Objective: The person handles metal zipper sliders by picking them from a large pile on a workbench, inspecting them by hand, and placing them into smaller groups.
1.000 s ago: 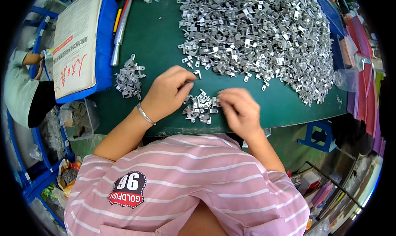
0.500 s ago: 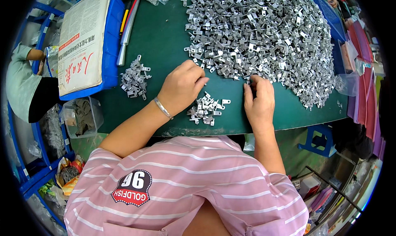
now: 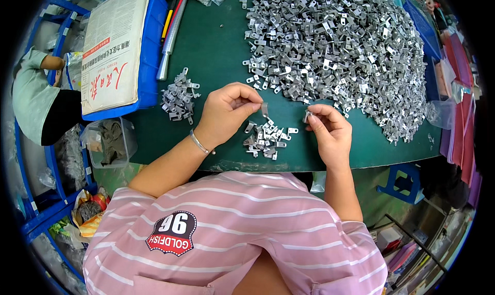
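Note:
My left hand [image 3: 228, 112] pinches a small bent metal bracket [image 3: 265, 110] between thumb and fingertips, just above a small pile of metal brackets [image 3: 268, 140] near the table's front edge. To the right of that pile, my right hand [image 3: 330, 132] is closed on another metal bracket [image 3: 308, 116] at its fingertips. A huge heap of the same silvery brackets [image 3: 335, 47] covers the far right of the green table [image 3: 216, 52]. Left of my left hand lies a second small pile of brackets [image 3: 179, 98].
A blue tray [image 3: 149, 63] with stacked newspapers [image 3: 116, 47] stands at the left, pens and a metal tool [image 3: 166, 55] beside it. Below it is a clear plastic tub [image 3: 108, 143]. Blue baskets [image 3: 420, 27] border the heap. A person [image 3: 44, 96] is at the far left.
My left hand has lowered slightly from the heap's edge, with a bracket now showing in its pinch. My right hand has drawn back from the heap, a bracket at its fingertips.

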